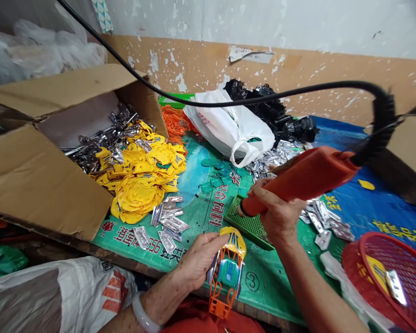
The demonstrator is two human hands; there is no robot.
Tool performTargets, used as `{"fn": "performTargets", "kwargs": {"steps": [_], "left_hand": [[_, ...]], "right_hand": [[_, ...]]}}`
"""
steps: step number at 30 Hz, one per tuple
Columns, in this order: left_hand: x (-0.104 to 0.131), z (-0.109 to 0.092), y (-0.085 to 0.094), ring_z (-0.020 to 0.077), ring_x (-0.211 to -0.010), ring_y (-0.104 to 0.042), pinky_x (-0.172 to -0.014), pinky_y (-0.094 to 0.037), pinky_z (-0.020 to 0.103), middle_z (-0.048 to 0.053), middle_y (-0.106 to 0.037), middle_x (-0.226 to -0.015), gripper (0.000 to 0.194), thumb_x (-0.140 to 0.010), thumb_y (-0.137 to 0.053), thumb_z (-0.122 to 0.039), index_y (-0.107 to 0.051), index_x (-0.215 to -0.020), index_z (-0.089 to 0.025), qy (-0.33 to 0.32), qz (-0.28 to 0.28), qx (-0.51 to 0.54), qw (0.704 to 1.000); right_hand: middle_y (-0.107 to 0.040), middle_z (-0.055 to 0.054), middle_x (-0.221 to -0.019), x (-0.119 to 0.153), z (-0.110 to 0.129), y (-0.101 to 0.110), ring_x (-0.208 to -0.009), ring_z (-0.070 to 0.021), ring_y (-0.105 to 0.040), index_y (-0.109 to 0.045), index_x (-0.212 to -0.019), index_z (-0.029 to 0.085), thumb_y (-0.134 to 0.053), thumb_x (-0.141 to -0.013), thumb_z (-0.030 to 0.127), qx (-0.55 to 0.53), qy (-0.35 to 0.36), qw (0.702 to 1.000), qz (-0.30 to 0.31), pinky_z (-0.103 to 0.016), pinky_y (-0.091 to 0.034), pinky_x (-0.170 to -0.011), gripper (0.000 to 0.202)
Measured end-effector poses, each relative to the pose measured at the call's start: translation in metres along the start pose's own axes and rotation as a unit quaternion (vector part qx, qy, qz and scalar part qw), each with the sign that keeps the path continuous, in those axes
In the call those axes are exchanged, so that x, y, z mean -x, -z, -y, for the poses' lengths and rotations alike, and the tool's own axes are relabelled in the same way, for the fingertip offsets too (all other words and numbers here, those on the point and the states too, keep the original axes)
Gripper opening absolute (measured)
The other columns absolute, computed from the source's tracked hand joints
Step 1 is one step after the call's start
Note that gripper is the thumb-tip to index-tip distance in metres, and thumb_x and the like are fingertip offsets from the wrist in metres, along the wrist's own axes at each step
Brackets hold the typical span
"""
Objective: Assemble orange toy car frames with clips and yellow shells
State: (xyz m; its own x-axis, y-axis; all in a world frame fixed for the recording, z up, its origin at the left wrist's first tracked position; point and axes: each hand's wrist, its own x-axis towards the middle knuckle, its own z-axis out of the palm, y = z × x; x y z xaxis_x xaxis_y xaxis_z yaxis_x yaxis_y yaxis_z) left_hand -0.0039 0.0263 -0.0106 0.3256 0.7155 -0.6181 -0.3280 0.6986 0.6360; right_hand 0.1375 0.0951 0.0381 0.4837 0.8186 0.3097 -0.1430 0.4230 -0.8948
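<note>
My left hand (203, 259) pinches a toy car body (229, 275) at the table's front edge. Its hood is yellow, its frame orange, its middle green, with silver pieces along the sides. Wrapped in my right hand (280, 212) is a red power screwdriver (305, 178) with a black cable at its rear. The tool's front end points left over a green perforated basket (234, 221), apart from the car body. Whatever lies in the basket under the tool is hidden.
A cardboard box (86, 185) spills yellow parts (138, 194) and dark parts at left. Silver pieces (171, 217) lie beside them. A white bag (229, 120), green pieces (218, 171) and black parts (280, 115) are behind. A red basket (360, 254) stands right; the cable arches overhead.
</note>
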Motion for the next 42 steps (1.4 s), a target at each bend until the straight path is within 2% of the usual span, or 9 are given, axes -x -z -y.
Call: {"fn": "performTargets", "kwargs": {"steps": [3,8,11,16,19,23,27,38,42], "left_hand": [[-0.001,0.002,0.003,0.0084,-0.047,-0.052,-0.044,-0.037,0.019,-0.001,-0.062,-0.058,0.024,-0.065,-0.074,-0.034,-0.067,-0.072,-0.011,-0.007,-0.040,-0.009,0.999],[-0.004,0.003,0.005,0.0097,-0.049,-0.053,-0.048,-0.041,0.021,0.004,-0.065,-0.063,0.037,-0.062,-0.077,-0.043,-0.069,-0.074,-0.009,0.005,0.047,-0.013,0.999],[-0.005,0.003,0.003,0.0116,-0.054,-0.057,-0.053,-0.045,0.022,0.005,-0.067,-0.066,0.039,-0.061,-0.078,-0.043,-0.070,-0.076,-0.008,0.000,0.057,0.004,0.998],[-0.004,0.003,0.000,0.0072,-0.048,-0.049,-0.046,-0.038,0.018,0.000,-0.060,-0.060,0.033,-0.068,-0.074,-0.043,-0.066,-0.070,-0.011,-0.012,0.053,-0.006,0.998],[-0.004,0.004,0.001,0.0074,-0.050,-0.050,-0.047,-0.037,0.018,0.001,-0.059,-0.062,0.031,-0.072,-0.071,-0.041,-0.065,-0.070,-0.010,-0.014,0.056,-0.030,0.998],[-0.006,0.005,0.003,0.0080,-0.051,-0.050,-0.047,-0.037,0.019,0.002,-0.060,-0.064,0.036,-0.070,-0.072,-0.043,-0.067,-0.077,-0.009,-0.012,0.070,-0.020,0.997],[-0.007,0.006,0.005,0.0065,-0.047,-0.046,-0.045,-0.035,0.019,0.001,-0.059,-0.060,0.039,-0.062,-0.078,-0.044,-0.068,-0.073,-0.008,-0.008,0.052,-0.004,0.999],[-0.007,0.007,0.007,0.0071,-0.043,-0.043,-0.044,-0.031,0.021,0.000,-0.057,-0.054,0.037,-0.060,-0.078,-0.045,-0.067,-0.067,-0.010,-0.007,0.050,-0.015,0.999],[-0.008,0.009,0.007,0.0070,-0.043,-0.043,-0.044,-0.030,0.021,0.000,-0.057,-0.052,0.039,-0.058,-0.079,-0.047,-0.065,-0.061,-0.012,-0.012,0.045,-0.016,0.999]], "right_hand": [[-0.060,0.005,-0.059,-0.003,0.019,0.000,-0.051,-0.0134,-0.054,-0.060,-0.071,0.020,-0.075,-0.053,0.011,-0.032,0.009,0.999,-0.006,-0.031,-0.046,-0.055,0.025],[-0.061,0.003,-0.063,0.010,0.055,0.009,-0.057,-0.0148,-0.056,-0.063,-0.083,0.024,-0.068,-0.063,0.013,-0.086,-0.014,0.994,0.073,-0.032,-0.048,-0.059,0.024],[-0.063,0.002,-0.071,0.023,0.066,0.017,-0.066,-0.0152,-0.058,-0.064,-0.090,0.026,-0.070,-0.069,0.015,-0.112,-0.040,0.986,0.119,-0.032,-0.050,-0.063,0.024],[-0.062,0.002,-0.073,0.036,0.065,0.019,-0.069,-0.0148,-0.058,-0.063,-0.106,0.028,-0.074,-0.070,0.021,-0.115,-0.063,0.981,0.143,-0.031,-0.052,-0.067,0.038],[-0.061,0.002,-0.073,0.038,0.061,0.018,-0.068,-0.0144,-0.056,-0.062,-0.110,0.027,-0.076,-0.069,0.024,-0.109,-0.068,0.982,0.138,-0.031,-0.052,-0.066,0.044],[-0.060,0.002,-0.072,0.040,0.058,0.017,-0.067,-0.0146,-0.056,-0.061,-0.110,0.028,-0.076,-0.069,0.027,-0.101,-0.077,0.982,0.139,-0.031,-0.051,-0.064,0.044],[-0.061,0.003,-0.073,0.041,0.056,0.017,-0.068,-0.0145,-0.056,-0.059,-0.112,0.029,-0.077,-0.069,0.028,-0.085,-0.079,0.984,0.137,-0.031,-0.051,-0.066,0.047],[-0.062,0.003,-0.076,0.044,0.054,0.019,-0.070,-0.0142,-0.058,-0.061,-0.097,0.029,-0.074,-0.072,0.026,-0.072,-0.075,0.982,0.155,-0.032,-0.051,-0.069,0.029],[-0.062,0.004,-0.078,0.046,0.050,0.025,-0.073,-0.0142,-0.059,-0.062,-0.095,0.029,-0.072,-0.074,0.026,-0.051,-0.099,0.972,0.204,-0.033,-0.050,-0.075,0.023]]}}
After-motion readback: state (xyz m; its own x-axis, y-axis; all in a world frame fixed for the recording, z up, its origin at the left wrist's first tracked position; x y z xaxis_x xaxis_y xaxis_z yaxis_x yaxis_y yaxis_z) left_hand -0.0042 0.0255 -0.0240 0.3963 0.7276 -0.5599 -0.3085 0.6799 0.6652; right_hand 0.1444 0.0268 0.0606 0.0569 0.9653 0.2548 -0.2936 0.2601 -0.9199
